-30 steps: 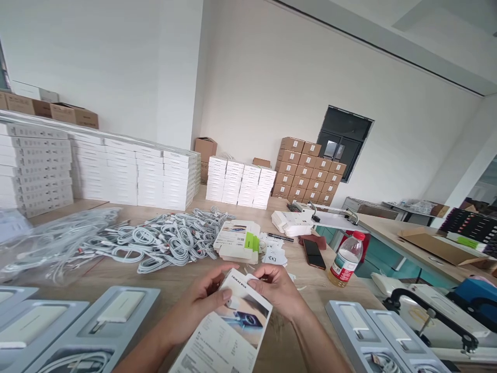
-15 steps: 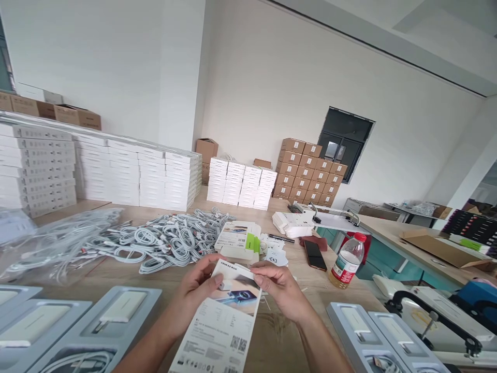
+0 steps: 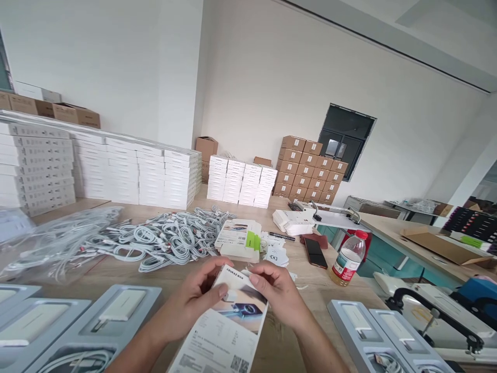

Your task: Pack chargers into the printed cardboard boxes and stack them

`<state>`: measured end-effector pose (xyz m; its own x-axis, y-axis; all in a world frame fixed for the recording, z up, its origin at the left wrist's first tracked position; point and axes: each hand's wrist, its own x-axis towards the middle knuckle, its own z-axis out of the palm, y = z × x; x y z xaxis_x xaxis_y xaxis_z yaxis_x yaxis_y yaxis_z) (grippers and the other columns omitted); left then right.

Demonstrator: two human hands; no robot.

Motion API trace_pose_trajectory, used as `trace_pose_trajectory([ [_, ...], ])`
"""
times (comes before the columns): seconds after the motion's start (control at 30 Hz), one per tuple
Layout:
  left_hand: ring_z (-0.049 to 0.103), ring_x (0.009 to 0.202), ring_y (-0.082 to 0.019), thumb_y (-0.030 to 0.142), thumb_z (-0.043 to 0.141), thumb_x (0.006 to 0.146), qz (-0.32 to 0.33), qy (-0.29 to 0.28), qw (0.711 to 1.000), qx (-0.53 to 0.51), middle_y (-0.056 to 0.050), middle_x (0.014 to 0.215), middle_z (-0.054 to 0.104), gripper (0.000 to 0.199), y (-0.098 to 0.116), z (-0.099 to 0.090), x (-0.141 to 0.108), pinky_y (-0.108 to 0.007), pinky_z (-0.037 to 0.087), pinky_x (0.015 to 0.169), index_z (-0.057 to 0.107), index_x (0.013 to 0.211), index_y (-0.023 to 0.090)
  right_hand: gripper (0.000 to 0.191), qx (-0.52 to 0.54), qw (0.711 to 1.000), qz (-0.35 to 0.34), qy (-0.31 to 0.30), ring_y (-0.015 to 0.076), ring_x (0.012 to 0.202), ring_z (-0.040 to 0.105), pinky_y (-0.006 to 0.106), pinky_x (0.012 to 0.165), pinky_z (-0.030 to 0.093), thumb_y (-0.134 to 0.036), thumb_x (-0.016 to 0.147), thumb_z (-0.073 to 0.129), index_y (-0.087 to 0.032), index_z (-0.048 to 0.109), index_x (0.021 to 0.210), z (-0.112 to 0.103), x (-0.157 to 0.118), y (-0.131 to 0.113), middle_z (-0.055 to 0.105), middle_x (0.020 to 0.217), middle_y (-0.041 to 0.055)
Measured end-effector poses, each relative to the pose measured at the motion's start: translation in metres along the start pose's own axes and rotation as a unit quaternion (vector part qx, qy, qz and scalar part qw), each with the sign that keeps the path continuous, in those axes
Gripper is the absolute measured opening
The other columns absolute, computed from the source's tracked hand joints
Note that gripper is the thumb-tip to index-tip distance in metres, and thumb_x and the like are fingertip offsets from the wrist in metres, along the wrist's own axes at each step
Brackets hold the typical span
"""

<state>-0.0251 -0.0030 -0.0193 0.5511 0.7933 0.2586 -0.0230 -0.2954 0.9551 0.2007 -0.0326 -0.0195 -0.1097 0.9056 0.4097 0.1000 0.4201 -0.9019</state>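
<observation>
Between my two hands is a white printed cardboard box (image 3: 217, 336), tilted, with a picture of a phone and cable near its upper end. My left hand (image 3: 204, 290) grips its upper left edge, thumb on the printed face. My right hand (image 3: 276, 290) pinches the upper right corner at a small white flap. The box's lower end runs out of view. Just beyond my hands lie an unfolded box (image 3: 236, 238) with a green patch and white paper pieces (image 3: 275, 254).
Grey cables (image 3: 174, 238) lie piled at left behind blue-grey trays (image 3: 149, 300) with white chargers. Similar trays (image 3: 334, 311) sit at right. A phone (image 3: 315, 253) and a bottle (image 3: 349, 259) stand near the right edge. White boxes (image 3: 155, 176) are stacked at the back.
The box has shifted slightly right and down in my hands. My right fingers have curled further over its top corner, covering more of the flap.
</observation>
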Motion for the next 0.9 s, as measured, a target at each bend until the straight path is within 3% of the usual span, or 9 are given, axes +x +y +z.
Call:
trace_pose_trajectory([
  [0.2, 0.062, 0.094, -0.020, 0.040, 0.058, 0.091, 0.067, 0.020, 0.990, 0.121, -0.004, 0.112, 0.064, 0.036, -0.004, 0.002, -0.002, -0.026, 0.050, 0.080, 0.056, 0.125, 0.027, 0.033, 0.174, 0.980, 0.095, 0.027, 0.0105, 0.063, 0.054, 0.023, 0.058, 0.039, -0.043, 0.069, 0.083, -0.014, 0.068, 0.060, 0.002, 0.004, 0.004, 0.068, 0.074, 0.0018],
  [0.37, 0.063, 0.100, -0.022, 0.038, 0.059, 0.091, 0.099, 0.026, 0.983, 0.152, -0.005, 0.119, 0.065, 0.036, -0.009, 0.004, -0.003, -0.027, 0.051, 0.086, 0.057, 0.126, 0.028, 0.037, 0.280, 0.935, 0.209, 0.057, 0.0100, 0.052, 0.054, 0.023, 0.053, 0.041, -0.038, 0.051, 0.093, -0.016, 0.068, 0.065, 0.003, 0.005, 0.009, 0.066, 0.060, -0.0009],
  [0.5, 0.063, 0.103, -0.023, 0.037, 0.058, 0.092, 0.102, 0.027, 0.983, 0.150, -0.005, 0.120, 0.064, 0.036, -0.010, 0.004, -0.004, -0.028, 0.052, 0.087, 0.056, 0.126, 0.028, 0.039, 0.256, 0.949, 0.183, 0.025, 0.0105, 0.061, 0.059, 0.023, 0.060, 0.045, -0.040, 0.059, 0.090, -0.016, 0.074, 0.084, 0.000, 0.006, 0.007, 0.071, 0.072, 0.0006],
  [0.6, 0.064, 0.100, -0.022, 0.038, 0.056, 0.092, 0.097, 0.018, 0.984, 0.147, -0.006, 0.118, 0.064, 0.036, -0.011, 0.005, -0.004, -0.028, 0.052, 0.084, 0.054, 0.127, 0.027, 0.035, 0.226, 0.960, 0.163, -0.016, 0.0088, 0.059, 0.058, 0.021, 0.057, 0.043, -0.043, 0.067, 0.086, -0.013, 0.076, 0.082, -0.003, 0.005, 0.007, 0.071, 0.070, 0.0012],
  [0.73, 0.064, 0.100, -0.022, 0.037, 0.056, 0.093, 0.103, 0.005, 0.984, 0.144, -0.005, 0.114, 0.065, 0.037, -0.011, 0.008, -0.004, -0.027, 0.052, 0.083, 0.052, 0.128, 0.027, 0.036, 0.268, 0.944, 0.191, -0.012, 0.0086, 0.053, 0.057, 0.021, 0.053, 0.042, -0.042, 0.058, 0.091, -0.013, 0.075, 0.073, -0.006, 0.006, 0.008, 0.070, 0.063, 0.0003],
  [0.9, 0.062, 0.106, -0.023, 0.036, 0.057, 0.092, 0.114, -0.005, 0.982, 0.149, -0.006, 0.120, 0.064, 0.036, -0.010, 0.008, -0.008, -0.027, 0.052, 0.085, 0.052, 0.127, 0.027, 0.044, 0.293, 0.923, 0.249, -0.023, 0.0102, 0.055, 0.061, 0.022, 0.056, 0.045, -0.035, 0.047, 0.096, -0.012, 0.076, 0.079, -0.004, 0.007, 0.012, 0.073, 0.067, 0.0021],
])
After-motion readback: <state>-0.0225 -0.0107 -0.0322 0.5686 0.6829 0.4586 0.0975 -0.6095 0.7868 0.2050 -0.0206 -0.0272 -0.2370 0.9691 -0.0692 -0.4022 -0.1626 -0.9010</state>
